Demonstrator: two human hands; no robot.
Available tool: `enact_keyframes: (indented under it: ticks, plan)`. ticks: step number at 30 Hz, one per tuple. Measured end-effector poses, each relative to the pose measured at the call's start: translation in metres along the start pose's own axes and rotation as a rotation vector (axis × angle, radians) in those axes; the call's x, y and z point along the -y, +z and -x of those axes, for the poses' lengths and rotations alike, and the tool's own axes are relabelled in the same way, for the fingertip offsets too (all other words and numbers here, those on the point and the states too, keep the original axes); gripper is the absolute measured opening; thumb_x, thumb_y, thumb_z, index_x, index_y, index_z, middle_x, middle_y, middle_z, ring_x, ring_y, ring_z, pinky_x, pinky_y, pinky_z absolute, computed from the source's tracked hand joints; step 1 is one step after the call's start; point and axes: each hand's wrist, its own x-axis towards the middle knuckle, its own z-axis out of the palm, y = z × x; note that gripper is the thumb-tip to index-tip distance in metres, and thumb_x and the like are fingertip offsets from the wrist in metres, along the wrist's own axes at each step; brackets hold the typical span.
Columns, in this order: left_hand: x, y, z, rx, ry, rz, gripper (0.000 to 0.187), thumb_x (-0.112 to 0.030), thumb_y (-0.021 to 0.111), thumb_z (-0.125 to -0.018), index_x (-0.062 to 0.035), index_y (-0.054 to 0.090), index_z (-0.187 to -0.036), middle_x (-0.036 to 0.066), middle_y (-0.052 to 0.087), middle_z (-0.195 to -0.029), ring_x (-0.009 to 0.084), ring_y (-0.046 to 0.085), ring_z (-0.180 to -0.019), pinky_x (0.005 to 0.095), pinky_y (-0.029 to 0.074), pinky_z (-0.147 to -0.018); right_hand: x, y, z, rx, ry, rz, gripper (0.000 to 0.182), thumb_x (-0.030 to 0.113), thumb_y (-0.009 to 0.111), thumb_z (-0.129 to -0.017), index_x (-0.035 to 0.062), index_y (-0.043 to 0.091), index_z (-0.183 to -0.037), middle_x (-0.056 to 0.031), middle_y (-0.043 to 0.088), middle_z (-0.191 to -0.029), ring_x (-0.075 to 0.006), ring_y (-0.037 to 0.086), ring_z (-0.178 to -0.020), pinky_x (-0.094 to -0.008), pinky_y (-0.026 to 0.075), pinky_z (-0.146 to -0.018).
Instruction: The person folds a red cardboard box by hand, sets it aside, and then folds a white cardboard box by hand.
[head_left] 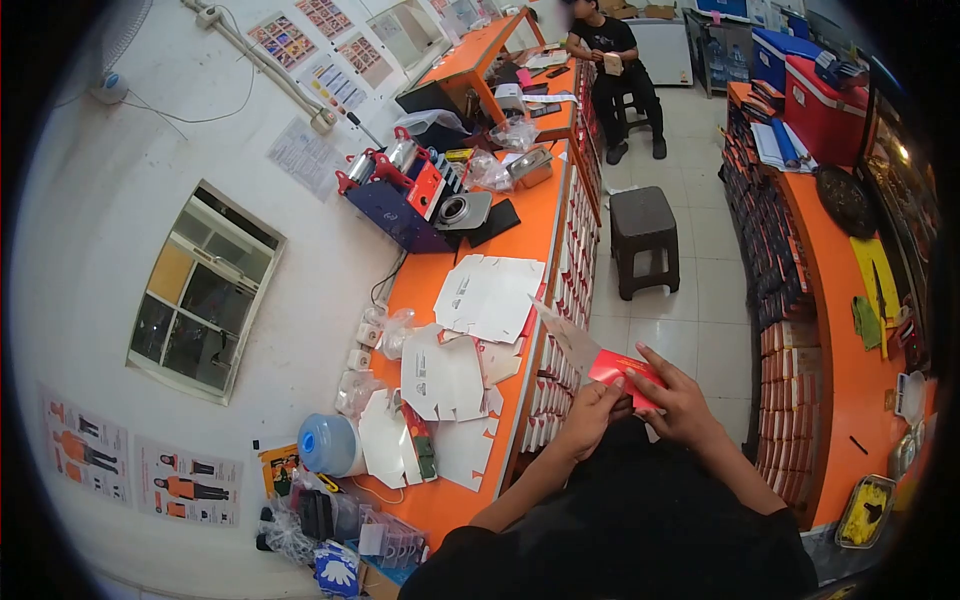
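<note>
Left hand [590, 415]: pinching the near edge of a flat red-and-white cardboard carton blank [600, 360].
Right hand [675, 400]: clamped on the blank's red end, fingers spread over it.
Blank: held in the air, beside the orange wooden workbench [540, 215].
Advice: probably best to crease along the scored lines, thumbs pressing evenly.
Hidden: print on the blank unreadable; left fingertips covered.
</note>
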Motion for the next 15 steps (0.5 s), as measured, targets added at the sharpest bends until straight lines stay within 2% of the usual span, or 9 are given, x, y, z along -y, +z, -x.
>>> enact_keyframes:
  ticks: [1,2,3,4,7,9,12,13,15]
  plan:
    - [0.001,0.001,0.002,-0.020,0.015,-0.051,0.032,-0.031,0.049,-0.106,-0.0047,0.062,-0.094,0.001,0.062,-0.088,0.0088,0.061,-0.080,0.0290,0.054,-0.085,-0.006,0.002,0.001,0.000,0.008,-0.005,0.053,0.028,0.068,-0.089,0.0167,0.057,-0.139,-0.0208,0.042,-0.150,-0.0388,0.055,-0.124,-0.0434,0.046,-0.103]
    - [0.007,-0.004,-0.001,-0.023,0.003,-0.052,0.032,-0.031,0.049,-0.106,-0.0047,0.062,-0.094,0.001,0.062,-0.088,0.0088,0.061,-0.080,0.0290,0.054,-0.085,-0.016,0.006,0.001,0.017,0.029,-0.235,0.053,0.027,0.067,-0.089,0.0166,0.056,-0.140,-0.0209,0.042,-0.151,-0.0393,0.054,-0.125,-0.0437,0.045,-0.105]
    - [0.016,-0.015,-0.007,0.012,0.048,-0.137,0.033,-0.030,0.048,-0.107,-0.0012,0.063,-0.101,0.004,0.065,-0.093,0.0120,0.064,-0.088,0.0306,0.053,-0.088,-0.021,0.008,0.002,0.031,0.054,-0.469,0.053,0.025,0.067,-0.089,0.0164,0.056,-0.140,-0.0209,0.041,-0.151,-0.0398,0.052,-0.127,-0.0440,0.044,-0.106]
    - [0.021,-0.020,-0.010,0.050,0.088,-0.222,0.036,-0.029,0.047,-0.107,0.0024,0.064,-0.108,0.007,0.068,-0.098,0.0152,0.067,-0.096,0.0322,0.053,-0.092,-0.021,0.009,0.002,0.029,0.075,-0.482,0.053,0.025,0.067,-0.089,0.0164,0.056,-0.140,-0.0209,0.041,-0.151,-0.0398,0.052,-0.127,-0.0440,0.044,-0.106]
    - [0.011,-0.007,-0.003,-0.013,0.066,-0.060,0.033,-0.029,0.049,-0.106,-0.0008,0.064,-0.097,0.007,0.066,-0.096,0.0148,0.066,-0.091,0.0337,0.053,-0.093,-0.021,0.015,0.001,0.063,-0.008,-0.051,0.059,0.025,0.069,-0.085,0.0167,0.054,-0.142,-0.0197,0.041,-0.151,-0.0394,0.052,-0.126,-0.0451,0.043,-0.104]
    - [-0.003,0.012,0.005,-0.120,0.009,-0.017,0.030,-0.027,0.051,-0.106,-0.0056,0.060,-0.086,0.004,0.064,-0.091,0.0126,0.064,-0.085,0.0309,0.054,-0.084,-0.014,0.017,0.002,0.062,0.028,0.001,0.061,0.026,0.070,-0.085,0.0179,0.053,-0.143,-0.0192,0.041,-0.151,-0.0386,0.053,-0.122,-0.0452,0.044,-0.102]
    - [-0.006,0.019,0.011,-0.108,-0.011,-0.009,0.031,-0.027,0.050,-0.106,-0.0056,0.060,-0.085,0.003,0.063,-0.088,0.0121,0.064,-0.083,0.0269,0.053,-0.077,-0.012,0.018,0.007,0.023,0.048,0.065,0.062,0.028,0.070,-0.085,0.0200,0.051,-0.144,-0.0181,0.042,-0.150,-0.0369,0.055,-0.115,-0.0450,0.044,-0.098]
    - [0.006,0.003,0.007,0.000,0.001,-0.023,0.033,-0.027,0.049,-0.106,-0.0038,0.063,-0.088,0.004,0.065,-0.087,0.0121,0.064,-0.081,0.0245,0.053,-0.075,-0.011,0.019,0.009,-0.022,0.033,0.082,0.063,0.030,0.070,-0.085,0.0208,0.051,-0.144,-0.0176,0.043,-0.149,-0.0359,0.055,-0.111,-0.0446,0.044,-0.096]
    - [0.007,0.009,0.012,-0.034,-0.054,-0.060,0.034,-0.028,0.049,-0.106,-0.0026,0.064,-0.089,0.004,0.066,-0.088,0.0120,0.064,-0.081,0.0249,0.052,-0.076,-0.005,0.020,0.011,0.001,0.094,0.109,0.062,0.031,0.069,-0.085,0.0208,0.051,-0.144,-0.0173,0.044,-0.148,-0.0357,0.055,-0.112,-0.0446,0.045,-0.096]
